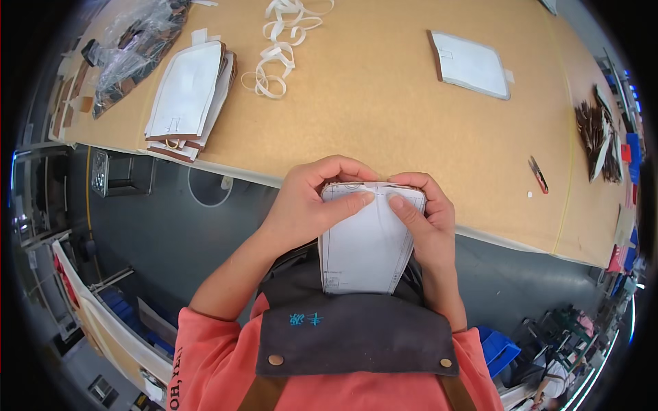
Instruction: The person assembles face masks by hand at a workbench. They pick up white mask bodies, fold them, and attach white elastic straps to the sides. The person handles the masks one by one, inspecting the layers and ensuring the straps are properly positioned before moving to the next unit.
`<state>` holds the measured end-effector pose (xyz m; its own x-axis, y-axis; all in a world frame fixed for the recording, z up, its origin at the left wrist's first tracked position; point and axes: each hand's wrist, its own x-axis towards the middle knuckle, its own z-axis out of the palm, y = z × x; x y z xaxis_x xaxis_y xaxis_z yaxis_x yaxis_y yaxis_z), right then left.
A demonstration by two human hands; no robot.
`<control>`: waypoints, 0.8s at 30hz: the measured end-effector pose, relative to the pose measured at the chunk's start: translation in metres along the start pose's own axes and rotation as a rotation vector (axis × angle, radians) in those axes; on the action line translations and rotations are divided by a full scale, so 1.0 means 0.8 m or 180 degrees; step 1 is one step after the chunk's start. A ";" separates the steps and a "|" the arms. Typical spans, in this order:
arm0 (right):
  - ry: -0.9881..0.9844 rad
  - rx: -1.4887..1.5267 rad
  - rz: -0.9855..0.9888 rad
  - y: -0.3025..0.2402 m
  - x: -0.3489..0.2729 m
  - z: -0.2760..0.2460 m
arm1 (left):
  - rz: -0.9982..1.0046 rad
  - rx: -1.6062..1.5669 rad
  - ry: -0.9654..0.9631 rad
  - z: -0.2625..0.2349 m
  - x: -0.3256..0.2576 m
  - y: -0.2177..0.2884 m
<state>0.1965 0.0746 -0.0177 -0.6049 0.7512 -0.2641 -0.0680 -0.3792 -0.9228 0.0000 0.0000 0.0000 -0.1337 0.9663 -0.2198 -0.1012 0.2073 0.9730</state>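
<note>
Close to my body, at the table's near edge, I hold a white sewn panel (363,243) with thin printed lines and a brown layer along its top edge. My left hand (310,202) pinches the top left part, thumb on the white face and fingers behind. On the other side my right hand (428,212) grips the top right in the same way. Both thumbs press near the middle of the upper edge, almost meeting. The panel's lower end reaches down to my dark apron (356,335). What lies behind the panel is hidden.
On the tan table (370,116) lie a stack of white panels with brown edges (185,92), curled white tape (274,61), plastic-wrapped pieces (140,51), a single panel (471,63), thread snips (538,175) and a dark brown bundle (598,137). A blue bin (498,351) stands at lower right.
</note>
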 end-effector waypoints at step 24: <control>-0.0122 -0.0103 -0.0482 -0.010 -0.006 -0.001 | 0.1437 0.0976 0.0046 -0.002 -0.006 0.006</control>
<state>0.2010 0.0744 -0.0093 -0.6195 0.7771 -0.1109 -0.1356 -0.2451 -0.9600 -0.0017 -0.0037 0.0052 -0.1109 0.9679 0.2257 0.2614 -0.1906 0.9462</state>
